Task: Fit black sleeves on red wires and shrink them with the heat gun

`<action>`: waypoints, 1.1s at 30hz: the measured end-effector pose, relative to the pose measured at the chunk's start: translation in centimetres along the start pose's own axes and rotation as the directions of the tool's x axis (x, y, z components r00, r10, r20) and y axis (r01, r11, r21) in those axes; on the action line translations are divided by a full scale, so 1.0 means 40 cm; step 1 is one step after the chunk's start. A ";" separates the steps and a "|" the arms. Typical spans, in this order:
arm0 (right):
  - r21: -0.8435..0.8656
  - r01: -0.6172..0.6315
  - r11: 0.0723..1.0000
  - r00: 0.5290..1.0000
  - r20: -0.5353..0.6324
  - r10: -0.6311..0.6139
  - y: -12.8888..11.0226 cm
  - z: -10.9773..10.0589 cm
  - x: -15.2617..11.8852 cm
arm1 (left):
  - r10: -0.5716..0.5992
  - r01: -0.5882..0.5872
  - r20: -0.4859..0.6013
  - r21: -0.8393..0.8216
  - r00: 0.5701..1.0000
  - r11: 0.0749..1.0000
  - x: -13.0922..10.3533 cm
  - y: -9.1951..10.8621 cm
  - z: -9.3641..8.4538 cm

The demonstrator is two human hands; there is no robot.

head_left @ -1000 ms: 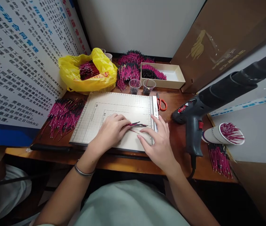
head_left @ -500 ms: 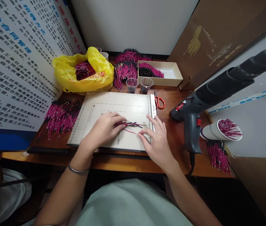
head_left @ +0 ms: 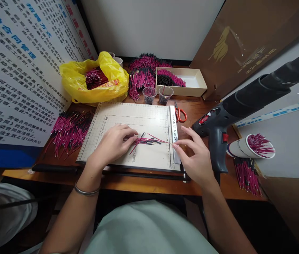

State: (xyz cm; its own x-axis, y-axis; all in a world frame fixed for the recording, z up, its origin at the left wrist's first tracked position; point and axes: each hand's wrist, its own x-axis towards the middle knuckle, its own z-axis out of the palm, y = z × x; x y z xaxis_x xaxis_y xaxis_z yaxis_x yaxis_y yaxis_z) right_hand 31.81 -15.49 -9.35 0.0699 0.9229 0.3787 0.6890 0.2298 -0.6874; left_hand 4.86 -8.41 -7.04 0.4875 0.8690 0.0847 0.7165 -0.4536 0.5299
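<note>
Several magenta and black wires (head_left: 146, 141) lie loosely across the pale paper cutter board (head_left: 117, 155). My left hand (head_left: 120, 141) rests at the left end of these wires, its thumb and fingers closed near them; what it pinches, if anything, is too small to make out. Over the board's right edge, my right hand (head_left: 191, 151) pinches the tip of one thin magenta wire (head_left: 162, 140) between thumb and index finger, with the other fingers spread. That wire slants up and left toward the loose ones.
Behind the board are a yellow bag (head_left: 93, 93), two clear cups (head_left: 149, 95) and a cardboard tray (head_left: 191, 92). Red-handled scissors (head_left: 181, 115), a heat gun (head_left: 216, 141) and a paper cup (head_left: 240, 147) stand right. A wire pile (head_left: 68, 132) lies left.
My right hand has moved right, drawing a magenta wire away from the bunch. The bunch is more spread out, and my left hand has shifted slightly left.
</note>
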 end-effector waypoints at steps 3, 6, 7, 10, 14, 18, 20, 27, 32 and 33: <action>0.003 -0.004 1.000 1.000 0.019 0.004 0.000 0.022 0.021 | -0.003 0.003 -0.002 0.020 1.000 1.000 -0.010 0.004 0.003; -0.003 -0.014 1.000 0.998 0.068 0.014 0.003 0.042 0.038 | 0.002 -0.001 -0.004 0.063 1.000 0.998 -0.022 0.005 0.010; -0.008 -0.018 1.000 0.996 0.086 0.019 0.005 0.046 0.043 | 0.005 -0.005 -0.003 0.073 1.000 0.997 -0.024 0.004 0.013; -0.030 -0.027 0.999 0.989 0.144 0.031 0.010 0.049 0.056 | 0.018 -0.018 0.009 0.076 1.000 0.997 -0.022 -0.002 0.016; -0.061 -0.019 0.998 0.975 0.219 0.032 0.016 0.040 0.074 | 0.030 -0.032 0.018 0.074 0.999 0.997 -0.009 -0.009 0.011; -0.085 0.001 0.996 0.959 0.284 0.024 0.018 0.031 0.090 | 0.044 -0.045 0.023 0.063 0.999 0.997 0.000 -0.012 0.006; -0.094 0.018 0.995 0.950 0.312 0.012 0.018 0.028 0.096 | 0.052 -0.053 0.020 0.051 0.998 0.997 0.000 -0.012 0.004; -0.108 0.088 0.990 0.921 0.389 -0.039 0.013 0.027 0.103 | 0.046 -0.045 -0.019 0.023 0.999 0.999 -0.006 -0.012 -0.004; -0.108 0.104 0.989 0.919 0.391 -0.054 0.021 0.022 0.098 | 0.034 -0.035 0.007 0.036 0.999 0.999 -0.001 -0.013 -0.011; -0.108 0.102 0.989 0.922 0.385 -0.053 0.024 0.020 0.097 | 0.034 -0.035 0.014 0.041 0.999 0.999 0.000 -0.012 -0.011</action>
State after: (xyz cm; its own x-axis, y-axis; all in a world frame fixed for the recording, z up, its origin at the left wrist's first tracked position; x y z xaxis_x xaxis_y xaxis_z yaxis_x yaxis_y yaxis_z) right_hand 32.15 -11.44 -9.03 -0.2496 0.9571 0.1469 0.7663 0.2880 -0.5743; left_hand 4.30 -8.09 -6.93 0.5189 0.8500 0.0911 0.7187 -0.4914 0.4918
